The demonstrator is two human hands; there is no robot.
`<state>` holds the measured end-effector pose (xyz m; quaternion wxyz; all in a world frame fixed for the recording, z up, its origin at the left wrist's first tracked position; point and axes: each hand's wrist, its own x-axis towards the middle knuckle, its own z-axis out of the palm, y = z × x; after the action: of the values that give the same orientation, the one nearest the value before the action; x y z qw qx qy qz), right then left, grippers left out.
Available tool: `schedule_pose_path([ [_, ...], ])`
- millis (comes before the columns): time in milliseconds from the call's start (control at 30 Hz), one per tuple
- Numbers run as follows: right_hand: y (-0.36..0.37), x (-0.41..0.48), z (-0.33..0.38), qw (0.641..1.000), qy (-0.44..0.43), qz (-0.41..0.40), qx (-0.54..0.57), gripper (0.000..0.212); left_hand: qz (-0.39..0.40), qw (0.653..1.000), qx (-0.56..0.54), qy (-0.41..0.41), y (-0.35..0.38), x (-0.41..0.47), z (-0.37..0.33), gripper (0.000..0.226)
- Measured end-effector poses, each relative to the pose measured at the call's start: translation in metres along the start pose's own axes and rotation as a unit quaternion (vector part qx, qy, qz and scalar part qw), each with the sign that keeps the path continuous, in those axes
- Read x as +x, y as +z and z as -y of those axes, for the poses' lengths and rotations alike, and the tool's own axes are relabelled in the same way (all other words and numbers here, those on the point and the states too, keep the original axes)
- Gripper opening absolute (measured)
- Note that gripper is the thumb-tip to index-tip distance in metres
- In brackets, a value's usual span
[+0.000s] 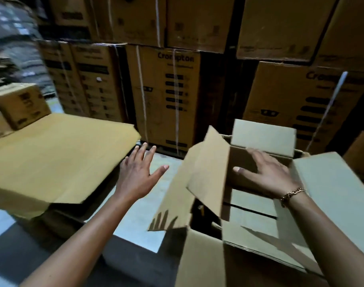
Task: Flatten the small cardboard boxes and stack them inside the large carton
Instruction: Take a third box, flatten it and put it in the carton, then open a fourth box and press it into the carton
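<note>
While my right hand [266, 172] presses, fingers straight, on flattened boxes [251, 206] inside the large carton [201, 255] at 3 o'clock, my left hand [138, 172] hovers spread, empty, beside a probably light, stiff cardboard sheet [59, 154] at 9 o'clock; I'd grip its near edge.

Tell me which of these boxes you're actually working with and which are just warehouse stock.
In the job: large carton, flattened boxes inside it, right hand resting on them, left hand open beside it, likely the small box far left.
Just standing about: strapped Crompton cartons stacked behind; broad flat cardboard on the left, role unclear.
</note>
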<state>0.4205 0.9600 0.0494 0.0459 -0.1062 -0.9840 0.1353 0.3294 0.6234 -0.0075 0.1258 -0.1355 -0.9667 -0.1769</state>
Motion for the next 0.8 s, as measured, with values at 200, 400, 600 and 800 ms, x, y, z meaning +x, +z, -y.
schedule_pose_path([
  [200,0.035,0.038,0.153,0.992,-0.088,0.023,0.087,0.091,-0.043,0.992,-0.072,-0.091,-0.051,-0.006,0.145,0.088],
  [400,0.094,0.079,0.281,0.972,-0.127,0.054,0.191,0.083,-0.072,0.978,-0.105,-0.168,-0.084,-0.014,0.27,0.077],
  [600,0.147,0.117,0.387,0.936,-0.146,0.125,0.295,0.085,-0.092,0.956,-0.161,-0.226,-0.109,-0.019,0.364,0.089],
  [800,0.2,0.164,0.493,0.903,-0.176,0.195,0.34,0.083,-0.113,0.937,-0.197,-0.267,-0.128,-0.016,0.444,0.085],
])
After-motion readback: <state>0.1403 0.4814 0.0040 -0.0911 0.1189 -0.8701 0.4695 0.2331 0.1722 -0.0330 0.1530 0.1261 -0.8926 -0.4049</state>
